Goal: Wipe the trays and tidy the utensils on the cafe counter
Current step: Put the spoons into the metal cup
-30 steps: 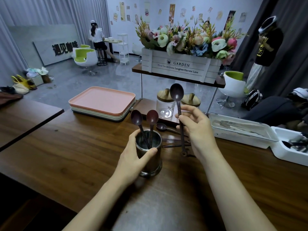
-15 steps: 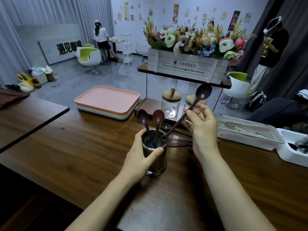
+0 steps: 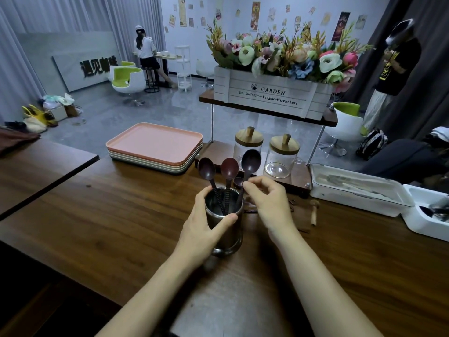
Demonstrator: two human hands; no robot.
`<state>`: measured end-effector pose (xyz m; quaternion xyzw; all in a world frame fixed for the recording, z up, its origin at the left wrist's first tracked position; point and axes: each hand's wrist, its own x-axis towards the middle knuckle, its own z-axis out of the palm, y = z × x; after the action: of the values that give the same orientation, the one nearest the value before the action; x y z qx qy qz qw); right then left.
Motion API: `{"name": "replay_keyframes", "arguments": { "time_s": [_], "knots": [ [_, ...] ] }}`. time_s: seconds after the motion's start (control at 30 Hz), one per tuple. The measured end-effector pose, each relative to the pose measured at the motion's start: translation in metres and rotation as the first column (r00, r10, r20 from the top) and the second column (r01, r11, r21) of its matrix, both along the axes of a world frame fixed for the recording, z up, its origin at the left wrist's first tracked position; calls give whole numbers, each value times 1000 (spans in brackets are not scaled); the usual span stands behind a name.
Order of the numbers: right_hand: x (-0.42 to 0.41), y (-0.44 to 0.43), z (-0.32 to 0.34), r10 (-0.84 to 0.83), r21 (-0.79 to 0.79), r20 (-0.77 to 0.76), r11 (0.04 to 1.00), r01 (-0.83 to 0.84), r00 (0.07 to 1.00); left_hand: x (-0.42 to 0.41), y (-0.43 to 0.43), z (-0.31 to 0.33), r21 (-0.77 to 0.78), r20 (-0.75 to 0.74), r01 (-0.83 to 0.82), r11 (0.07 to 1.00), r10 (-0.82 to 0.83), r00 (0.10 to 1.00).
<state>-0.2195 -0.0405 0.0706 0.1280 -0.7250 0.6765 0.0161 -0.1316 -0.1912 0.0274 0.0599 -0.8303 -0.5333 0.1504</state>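
Note:
A metal utensil cup [image 3: 227, 235] stands on the dark wooden counter [image 3: 121, 215], and my left hand [image 3: 201, 227] grips it round its side. Three dark wooden spoons stand in it, bowls up: a left one [image 3: 206, 168], a middle one [image 3: 229, 167] and a right one [image 3: 251, 160]. My right hand [image 3: 269, 203] pinches the right spoon's handle just above the cup's rim. Another spoon bowl [image 3: 238, 181] lies on the counter behind the cup. A stack of trays [image 3: 155, 144], pink on top, sits at the counter's far edge.
Behind the cup is a two-level stand with two lidded glass jars [image 3: 283, 154] and a flower crate [image 3: 269, 96]. A white lidded cutlery box [image 3: 352, 190] and a white bin [image 3: 427, 212] sit at right. A wooden-handled tool [image 3: 314, 212] lies beside my right hand.
My right hand tilted the third spoon, lowered its handle into the cup and stood it beside the other two. My left hand kept hold of the cup.

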Motion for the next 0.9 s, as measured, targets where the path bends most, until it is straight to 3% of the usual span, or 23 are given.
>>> {"name": "replay_keyframes", "arguments": {
  "time_s": [0.2,0.47,0.77,0.83,0.9],
  "knots": [
    [3,-5,-15,50,-54,161,998,-42,986,0,1,-1,3,-21,-6,1000,6,1000],
    [-2,-10,-27,36,-97,190,995,-18,981,0,3,-4,18,-40,-38,999,39,998],
    [-6,-12,-30,161,-209,280,972,-103,946,0,-8,-7,10,-55,14,1000,-13,998],
    [-14,-9,-34,163,-195,281,975,-110,946,1,-9,-6,21,-57,16,1000,-15,998],
    [-32,1,-41,35,-16,206,999,-32,978,0,-9,-6,22,-65,9,1000,-8,998]
  ]
}}
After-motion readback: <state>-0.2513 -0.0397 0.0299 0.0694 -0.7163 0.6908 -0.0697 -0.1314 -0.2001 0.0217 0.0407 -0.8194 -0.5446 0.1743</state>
